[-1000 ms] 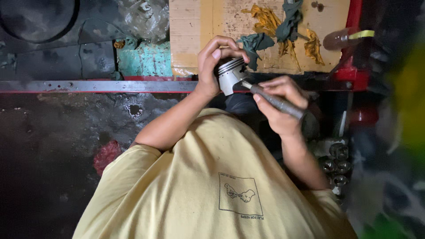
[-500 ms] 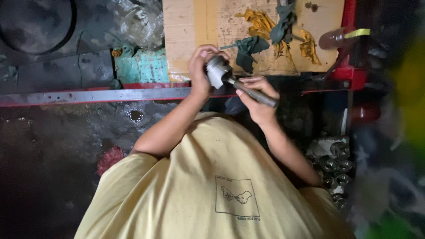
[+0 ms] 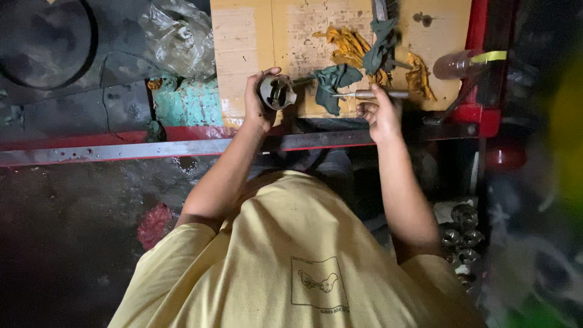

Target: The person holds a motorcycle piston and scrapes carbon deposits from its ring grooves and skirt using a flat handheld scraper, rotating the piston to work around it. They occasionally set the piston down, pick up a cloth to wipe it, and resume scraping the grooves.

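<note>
Now the piston (image 3: 276,92) and the metal tool (image 3: 371,95), held together half a second ago, have been drawn apart. The piston is gripped in the left hand (image 3: 258,100), open end toward the camera, over the cardboard sheet (image 3: 243,54). The tool is pinched in the right hand (image 3: 379,112) near green and yellow rags (image 3: 333,79). A red metal frame (image 3: 91,143) crosses a dark, oily floor.
</note>
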A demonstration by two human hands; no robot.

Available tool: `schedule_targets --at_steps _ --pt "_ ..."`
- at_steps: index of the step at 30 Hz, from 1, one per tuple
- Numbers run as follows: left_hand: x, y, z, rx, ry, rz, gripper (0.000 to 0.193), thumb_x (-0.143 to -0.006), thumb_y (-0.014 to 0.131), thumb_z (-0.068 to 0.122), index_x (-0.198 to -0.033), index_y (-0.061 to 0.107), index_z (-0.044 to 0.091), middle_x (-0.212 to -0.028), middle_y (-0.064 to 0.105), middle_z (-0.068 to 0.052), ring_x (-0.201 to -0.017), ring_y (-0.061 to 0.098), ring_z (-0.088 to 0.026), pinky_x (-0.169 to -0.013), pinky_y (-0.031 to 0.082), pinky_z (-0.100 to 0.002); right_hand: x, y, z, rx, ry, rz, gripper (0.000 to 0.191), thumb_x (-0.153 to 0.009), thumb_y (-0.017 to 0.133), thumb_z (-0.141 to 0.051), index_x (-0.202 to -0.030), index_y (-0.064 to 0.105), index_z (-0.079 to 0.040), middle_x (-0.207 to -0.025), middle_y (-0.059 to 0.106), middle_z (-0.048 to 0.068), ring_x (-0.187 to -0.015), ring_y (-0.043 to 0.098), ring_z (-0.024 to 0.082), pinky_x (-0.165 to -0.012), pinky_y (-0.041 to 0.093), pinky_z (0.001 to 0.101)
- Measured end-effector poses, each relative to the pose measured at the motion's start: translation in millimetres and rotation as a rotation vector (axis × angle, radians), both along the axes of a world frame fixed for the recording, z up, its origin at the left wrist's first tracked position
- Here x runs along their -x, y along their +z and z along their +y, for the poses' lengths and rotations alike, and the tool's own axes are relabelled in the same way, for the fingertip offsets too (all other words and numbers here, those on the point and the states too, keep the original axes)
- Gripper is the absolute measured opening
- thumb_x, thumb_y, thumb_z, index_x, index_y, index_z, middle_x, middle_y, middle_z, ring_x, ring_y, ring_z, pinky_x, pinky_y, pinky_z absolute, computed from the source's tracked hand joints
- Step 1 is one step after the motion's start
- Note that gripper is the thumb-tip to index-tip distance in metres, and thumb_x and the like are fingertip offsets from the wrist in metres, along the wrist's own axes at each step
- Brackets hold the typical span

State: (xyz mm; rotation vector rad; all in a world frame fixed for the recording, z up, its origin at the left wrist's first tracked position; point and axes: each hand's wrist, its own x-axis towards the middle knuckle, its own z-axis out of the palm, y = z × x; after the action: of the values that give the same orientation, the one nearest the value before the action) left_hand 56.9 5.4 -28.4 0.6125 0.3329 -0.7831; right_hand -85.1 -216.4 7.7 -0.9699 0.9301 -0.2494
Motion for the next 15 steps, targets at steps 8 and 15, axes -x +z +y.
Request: schedule_targets --at_steps 8,15 --pt "1 -10 -5 -0.041 -0.013 0.043 0.045 -0.096 0.048 0.040 -0.115 0.068 0.005 -0.100 0.072 -0.015 -0.092 0.069 -0.029 -0.080 0.059 -0.046 -20 -11 -14 -0.125 0.202 0.416 0.032 -0.093 0.064 -0.039 -0.110 0.063 -0.012 -0.092 0.076 0.011 -0.070 0.071 0.022 -0.060 0.056 0.0351" --pt "1 -20 -10 -0.048 0.016 0.063 0.042 -0.097 0.049 0.037 -0.113 0.068 0.004 -0.098 0.071 -0.015 -0.089 0.069 -0.029 -0.079 0.060 -0.045 -9 -22 -15 0.637 0.428 0.400 0.027 -0.093 0.077 -0.026 -0.107 0.069 -0.005 -0.085 0.073 0.008 -0.067 0.069 0.023 -0.060 0.054 0.0371"
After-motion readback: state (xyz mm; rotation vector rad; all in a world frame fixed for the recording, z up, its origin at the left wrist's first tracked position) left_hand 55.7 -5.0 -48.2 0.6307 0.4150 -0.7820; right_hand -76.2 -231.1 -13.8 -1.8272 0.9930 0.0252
